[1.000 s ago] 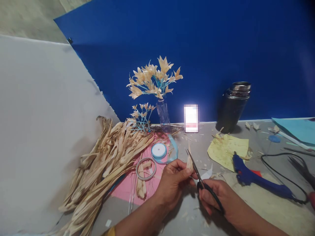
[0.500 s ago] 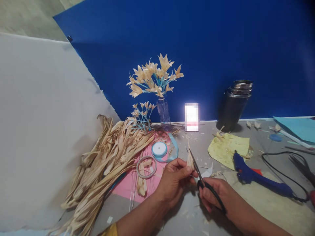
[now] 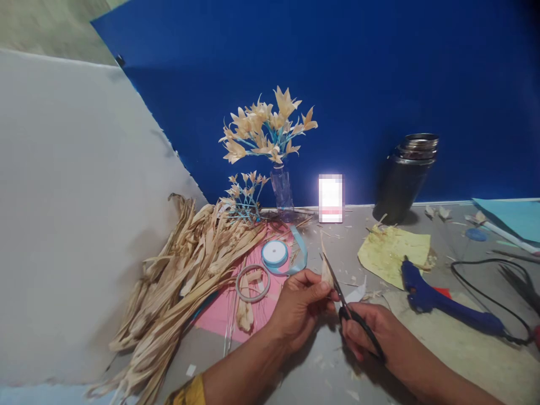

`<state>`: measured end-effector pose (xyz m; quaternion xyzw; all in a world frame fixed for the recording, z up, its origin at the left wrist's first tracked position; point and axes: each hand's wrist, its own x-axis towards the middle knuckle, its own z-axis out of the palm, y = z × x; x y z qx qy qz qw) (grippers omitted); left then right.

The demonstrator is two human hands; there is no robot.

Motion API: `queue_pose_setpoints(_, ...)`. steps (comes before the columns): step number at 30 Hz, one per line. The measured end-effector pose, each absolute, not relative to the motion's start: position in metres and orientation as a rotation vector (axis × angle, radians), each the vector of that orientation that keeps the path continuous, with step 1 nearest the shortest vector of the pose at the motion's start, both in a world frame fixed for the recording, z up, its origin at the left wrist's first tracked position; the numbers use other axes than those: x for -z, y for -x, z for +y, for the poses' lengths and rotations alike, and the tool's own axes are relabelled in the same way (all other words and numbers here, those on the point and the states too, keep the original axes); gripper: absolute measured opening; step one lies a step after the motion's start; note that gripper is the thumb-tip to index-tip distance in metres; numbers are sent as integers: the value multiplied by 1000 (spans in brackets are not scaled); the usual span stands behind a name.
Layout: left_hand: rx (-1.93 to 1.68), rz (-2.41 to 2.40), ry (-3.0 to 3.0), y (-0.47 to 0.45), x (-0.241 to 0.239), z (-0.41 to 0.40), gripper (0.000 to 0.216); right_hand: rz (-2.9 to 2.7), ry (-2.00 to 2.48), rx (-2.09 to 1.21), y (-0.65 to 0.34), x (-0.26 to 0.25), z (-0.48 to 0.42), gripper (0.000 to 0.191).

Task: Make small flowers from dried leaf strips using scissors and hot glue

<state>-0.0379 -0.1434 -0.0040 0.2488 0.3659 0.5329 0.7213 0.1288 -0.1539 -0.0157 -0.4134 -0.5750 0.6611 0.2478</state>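
Between the thumb and fingers of my left hand (image 3: 304, 301) is a small pale piece of dried corn husk (image 3: 326, 274), its pointed tip upward. My right hand (image 3: 368, 329) grips black-handled scissors (image 3: 358, 320), and their blades lie along the right edge of the husk piece. Whether the blades are fully closed is hard to make out. Left of my hands, a ribbon spool (image 3: 274, 255) and a tape ring (image 3: 253, 283) rest on a pink sheet (image 3: 223, 320). A large bundle of dried husks (image 3: 189, 270) lies farther left.
Husk flowers (image 3: 270, 126) stand in a clear bottle (image 3: 282, 188) at the back, beside a glowing, pixelated object (image 3: 331, 198). A dark flask (image 3: 405, 177) stands back right. A blue glue gun (image 3: 447, 309) with its cord lies right of my hands, near a yellow sheet (image 3: 392, 247).
The view has shifted slightly, so the background things sit a little higher and farther right. My hands keep nearly the same pose, with the scissors still against the husk piece.
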Motion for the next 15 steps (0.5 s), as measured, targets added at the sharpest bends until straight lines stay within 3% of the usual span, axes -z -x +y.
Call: queue_pose_setpoints(15, -1183, 799, -539, 39, 5, -143, 36, -1483, 1192, -1831, -129, 17, -157, 64)
